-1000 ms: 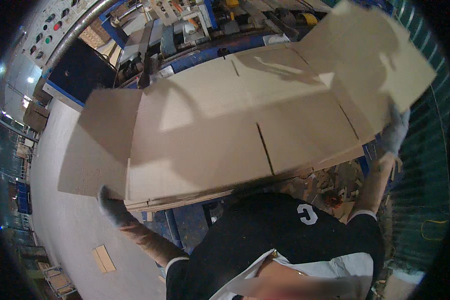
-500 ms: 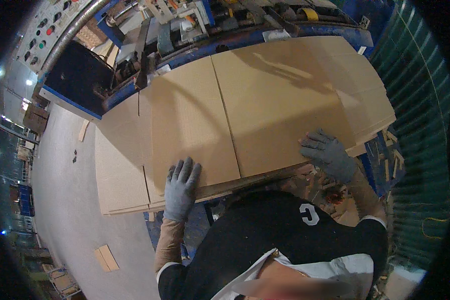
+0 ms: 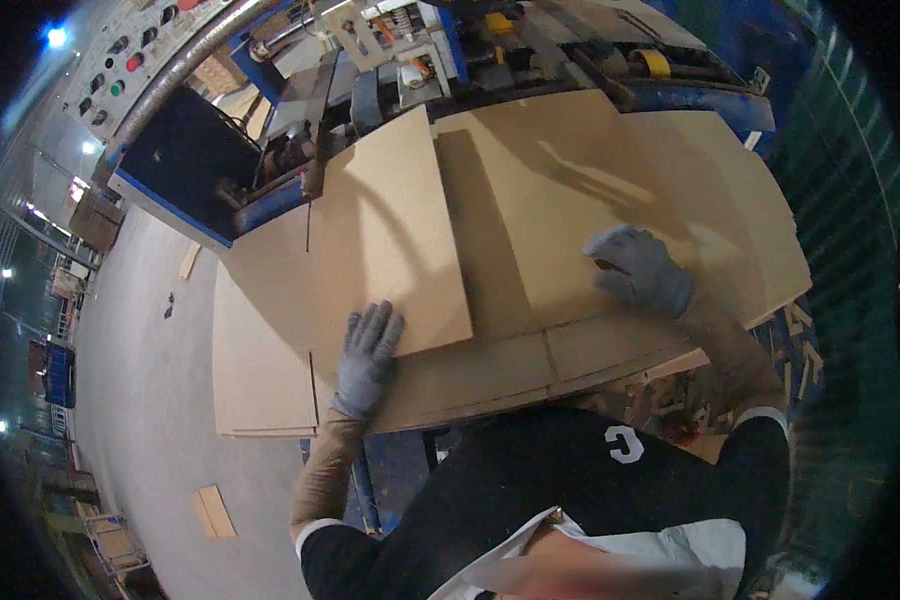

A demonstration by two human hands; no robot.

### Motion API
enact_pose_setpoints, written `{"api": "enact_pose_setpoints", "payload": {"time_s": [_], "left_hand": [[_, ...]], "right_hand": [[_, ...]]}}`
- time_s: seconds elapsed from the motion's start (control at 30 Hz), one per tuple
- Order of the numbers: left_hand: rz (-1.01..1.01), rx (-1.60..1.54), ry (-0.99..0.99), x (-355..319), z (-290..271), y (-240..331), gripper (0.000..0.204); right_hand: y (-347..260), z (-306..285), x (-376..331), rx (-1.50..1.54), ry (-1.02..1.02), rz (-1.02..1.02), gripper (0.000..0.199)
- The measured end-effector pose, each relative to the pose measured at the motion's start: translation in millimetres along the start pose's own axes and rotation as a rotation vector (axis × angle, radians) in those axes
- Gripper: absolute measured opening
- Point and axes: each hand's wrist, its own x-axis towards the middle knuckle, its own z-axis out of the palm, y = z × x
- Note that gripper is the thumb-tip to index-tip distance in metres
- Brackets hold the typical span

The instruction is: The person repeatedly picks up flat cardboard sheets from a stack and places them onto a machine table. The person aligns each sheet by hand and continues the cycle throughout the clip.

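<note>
Two gloved hands flat on cardboard stack — head view. Left hand (image 3: pixel 367 358) spread wide, palm down on near edge of top sheet (image 3: pixel 395 240). Right hand (image 3: pixel 638 268) open, fingers slightly curled, pressing right sheet (image 3: pixel 570 190). Stack lies on surface (image 3: pixel 610 368) before blue machine (image 3: pixel 270 190).

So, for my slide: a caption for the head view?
Gloved left hand and right hand press flat brown cardboard sheets stacked before blue machine.

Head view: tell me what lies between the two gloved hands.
Only bare cardboard: between the left hand and right hand runs the flat cardboard sheet and the raised panel's edge.
</note>
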Motion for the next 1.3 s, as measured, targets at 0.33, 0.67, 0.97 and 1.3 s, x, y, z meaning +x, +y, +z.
{"api": "enact_pose_setpoints", "payload": {"time_s": [0.33,0.67,0.97,1.3], "left_hand": [[-0.221,-0.139,-0.029,-12,-11,41,0.047],[-1.211,-0.459,0.065,42,34,-128,0.05],[-1.157,-0.001,0.022,65,39,-119,0.054],[-1.053,0.043,0.054,79,17,-100,0.057]], "right_hand": [[-68,62,167,1.185,-0.125,0.549,0.045],[-66,74,176,1.309,-0.08,0.432,0.024],[-64,83,188,0.959,-0.11,0.459,0.023],[-52,58,124,-0.048,0.266,-0.175,0.031]]}}
